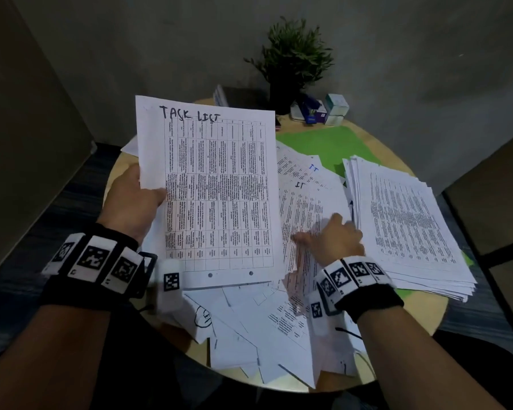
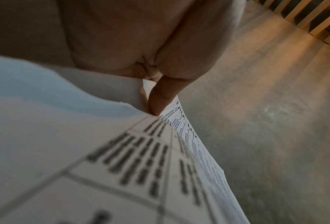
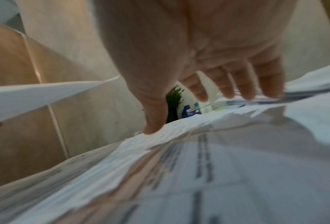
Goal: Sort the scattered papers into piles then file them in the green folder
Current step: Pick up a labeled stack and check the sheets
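My left hand [image 1: 137, 196] pinches the left edge of a sheet headed "TASK LIST" [image 1: 216, 187], held up above the round table; the thumb [image 2: 160, 97] lies on its printed face [image 2: 121, 159]. My right hand [image 1: 330, 238] rests on a loose fan of papers marked "IT" [image 1: 305, 184], thumb and fingers [image 3: 242, 84] spread and touching the sheets [image 3: 217, 166]. A thick pile of printed papers [image 1: 406, 223] lies at the right. The green folder [image 1: 332, 143] lies open at the back, partly under the papers. More scattered sheets [image 1: 249, 329] lie at the front.
A potted plant [image 1: 293, 63] stands at the table's far edge beside small boxes [image 1: 335, 109] and a dark notebook [image 1: 234, 96]. The wooden table edge [image 1: 439, 309] shows at the right. Grey walls enclose the corner behind.
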